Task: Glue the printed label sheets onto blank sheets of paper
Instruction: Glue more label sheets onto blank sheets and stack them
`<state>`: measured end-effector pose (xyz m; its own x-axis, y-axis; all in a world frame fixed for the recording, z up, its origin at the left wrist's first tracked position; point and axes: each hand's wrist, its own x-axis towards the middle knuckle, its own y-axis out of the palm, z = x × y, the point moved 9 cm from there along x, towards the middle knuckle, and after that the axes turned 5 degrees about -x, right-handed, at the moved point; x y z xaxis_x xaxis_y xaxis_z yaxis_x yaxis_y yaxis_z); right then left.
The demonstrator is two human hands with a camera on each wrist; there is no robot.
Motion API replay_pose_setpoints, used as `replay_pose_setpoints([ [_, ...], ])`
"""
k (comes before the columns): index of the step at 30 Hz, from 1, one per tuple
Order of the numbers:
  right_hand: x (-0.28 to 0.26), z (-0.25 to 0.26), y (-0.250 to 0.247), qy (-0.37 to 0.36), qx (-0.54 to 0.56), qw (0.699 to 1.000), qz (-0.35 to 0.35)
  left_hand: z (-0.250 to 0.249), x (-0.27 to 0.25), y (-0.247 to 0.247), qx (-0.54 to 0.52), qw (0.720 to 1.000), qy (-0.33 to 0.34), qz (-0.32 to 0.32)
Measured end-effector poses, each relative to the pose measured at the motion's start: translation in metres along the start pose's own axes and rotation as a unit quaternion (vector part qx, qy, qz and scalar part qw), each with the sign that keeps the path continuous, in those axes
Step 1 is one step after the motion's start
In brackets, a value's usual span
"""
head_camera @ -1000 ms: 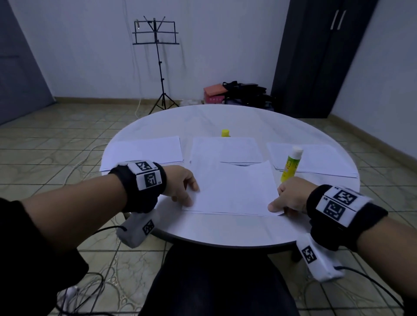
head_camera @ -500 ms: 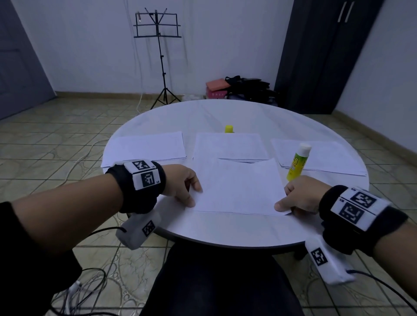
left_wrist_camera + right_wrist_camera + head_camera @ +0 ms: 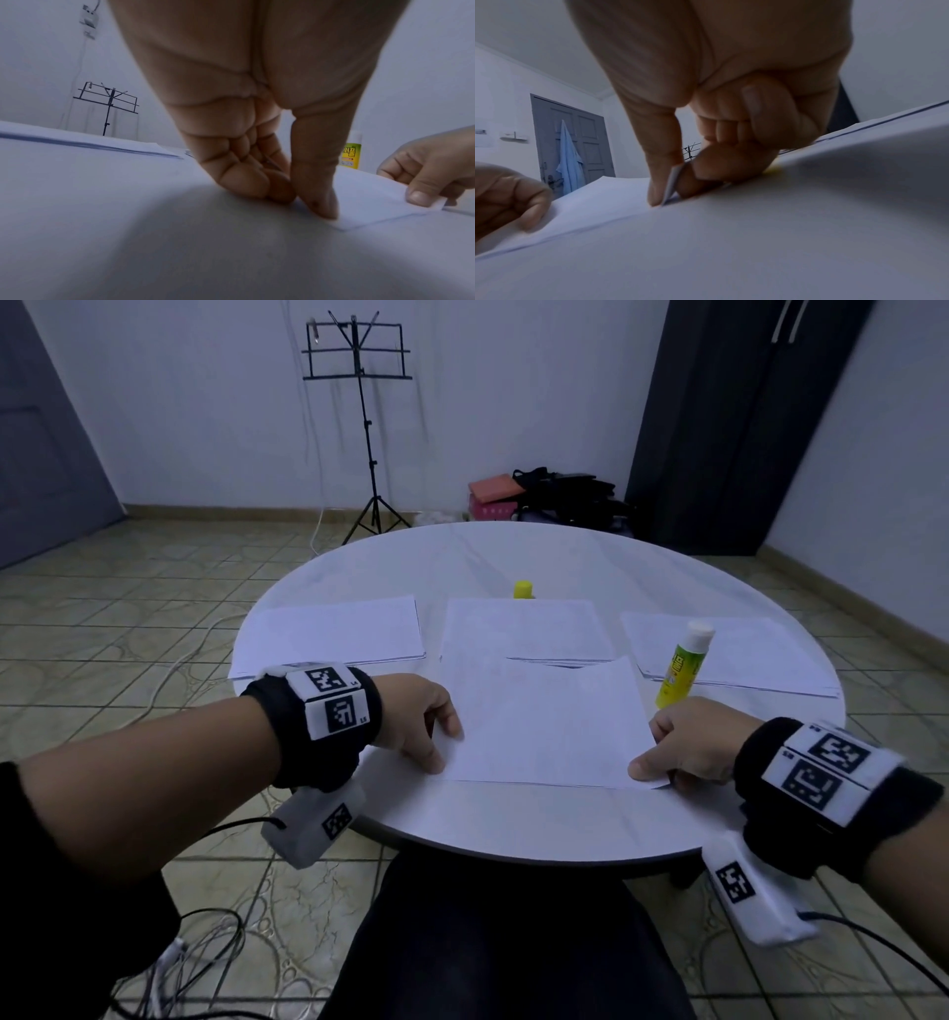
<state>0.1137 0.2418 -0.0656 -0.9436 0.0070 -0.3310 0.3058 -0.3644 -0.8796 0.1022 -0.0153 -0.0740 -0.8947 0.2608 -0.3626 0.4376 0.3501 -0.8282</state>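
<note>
A white paper sheet (image 3: 549, 721) lies on the round white table (image 3: 513, 819) in front of me, and its far edge overlaps the middle paper stack (image 3: 524, 629). My left hand (image 3: 431, 726) pinches its near left corner, thumb on top (image 3: 318, 203) and fingers curled beside it. My right hand (image 3: 683, 747) pinches the near right corner, which is lifted a little between thumb and forefinger (image 3: 672, 182). A yellow-green glue stick (image 3: 685, 667) stands upright just beyond my right hand. The sheet's printed side, if any, does not show.
More paper stacks lie at the left (image 3: 334, 631) and right (image 3: 744, 654) of the table. A small yellow cap (image 3: 524, 589) sits behind the middle stack. A music stand (image 3: 359, 403), bags (image 3: 560, 495) and a dark wardrobe (image 3: 729, 423) are by the far wall.
Both hands keep their hold on the sheet's near corners. The sheet stays about where it was, and only the head view has shifted slightly.
</note>
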Motion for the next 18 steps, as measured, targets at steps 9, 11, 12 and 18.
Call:
replay_pose_setpoints([
  [9, 0.0005, -0.0054, -0.0006, -0.001, 0.035, 0.999, 0.038, 0.0006, 0.0029, -0.0001, 0.009, 1.0, -0.004, 0.008],
  [11, 0.0013, -0.0053, -0.0002, -0.002, 0.043, 0.998, 0.035, 0.0007, 0.0033, 0.0001, 0.008, 1.0, -0.006, 0.01],
  [12, 0.0017, -0.0057, 0.0, -0.002, 0.045, 0.998, 0.034, 0.0005, 0.0036, 0.0002, 0.008, 1.0, -0.006, 0.01],
  [18, 0.0038, -0.0078, 0.0014, 0.001, 0.04, 0.999, 0.026, 0.0022, 0.0045, 0.0011, 0.009, 1.0, -0.008, 0.012],
])
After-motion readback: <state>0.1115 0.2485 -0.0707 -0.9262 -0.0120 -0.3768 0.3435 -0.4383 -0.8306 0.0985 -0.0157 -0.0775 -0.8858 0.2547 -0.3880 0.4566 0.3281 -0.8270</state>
